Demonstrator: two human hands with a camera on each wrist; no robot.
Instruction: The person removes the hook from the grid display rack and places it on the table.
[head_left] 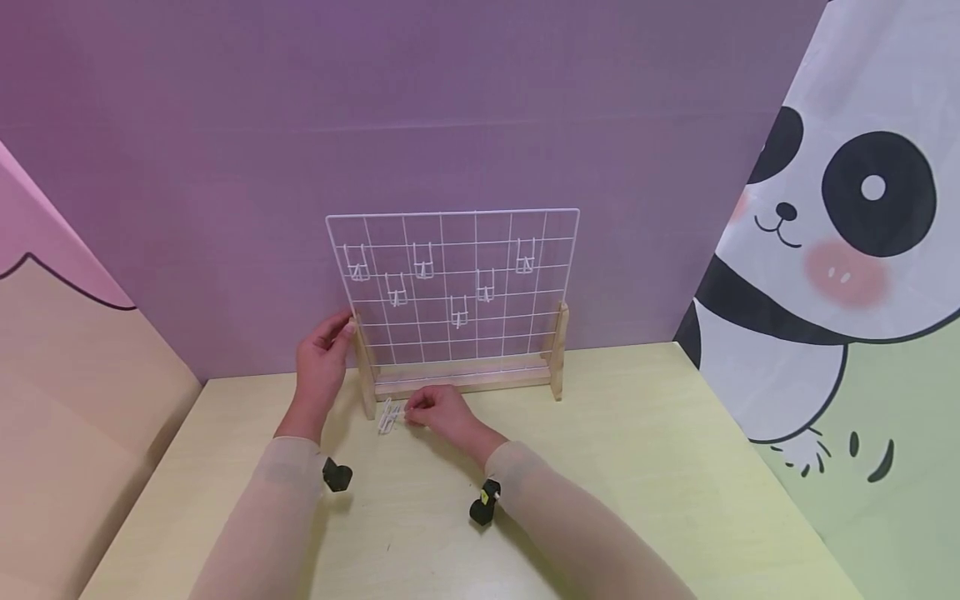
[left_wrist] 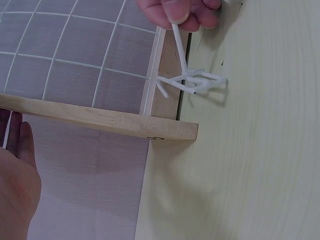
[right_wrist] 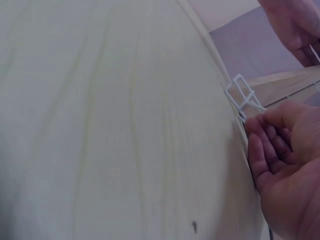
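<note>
A white wire hook with a long thin stem and a bent looped frame (left_wrist: 185, 74) is at the front left foot of the display rack, its stem pinched between the thumb and fingers of the right hand (head_left: 446, 412); whether the frame touches the table cannot be told. The left hand (head_left: 321, 358) is at the upper end of the rack's pale wooden left post (head_left: 365, 371), fingers bent; whether they clamp the post cannot be told. Right behind the hook runs a pale wooden crossbar (head_left: 465, 382), joining that post to a matching wooden right post (head_left: 558, 354). Between the posts rises a white wire grid (head_left: 450, 213), leaning back, with six white hooks (head_left: 423, 268) hung in two staggered rows on its upper and middle squares. The left post stands between the two hands. Beige sleeves (head_left: 258, 517) with small black wrist cameras (head_left: 337, 475) come in from the near side. The pale yellow tabletop (head_left: 630, 450) stretches out to the right of the rack and toward the person; its far edge meets a purple cloth backdrop (head_left: 450, 83) close behind the rack, and its right edge meets a panda-printed cloth (head_left: 787, 392).
</note>
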